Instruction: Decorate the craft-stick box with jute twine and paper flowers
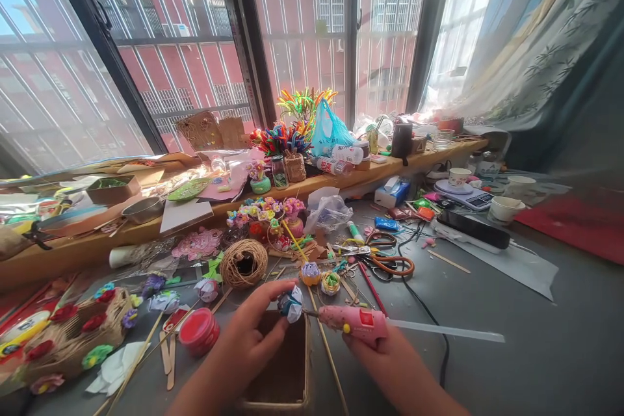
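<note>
Main risk for us is a burn: the dark metal nozzle (312, 314) of the pink plastic glue gun (355, 322) points straight at the crumpled white-and-blue paper ball (291, 304), with the left fingertips just beside it. If the nozzle is hot, a small slip or a run of glue could reach skin. Can't tell from here if it's hot or if the trigger is pressed. Second: squeeze too hard and we crush the folds; too light and the ball could roll out and drop into the open brown box (306, 370) below. Third: the black cable (446, 357) and the long translucent glue stick (463, 333) trail to the right; either could snag and jerk the nozzle. Grip state: left hand (246, 341) is open only about as wide as the ball, thumb low and fingers high, pinching its left side. Right hand (390, 357) is closed round the gun's handle. Ball sits at the left fingertips, not in the palm, right face exposed to the nozzle, held above the box on the near side of the grey table (511, 273), around mid-width. Contact between nozzle and paper: too close to call.
</note>
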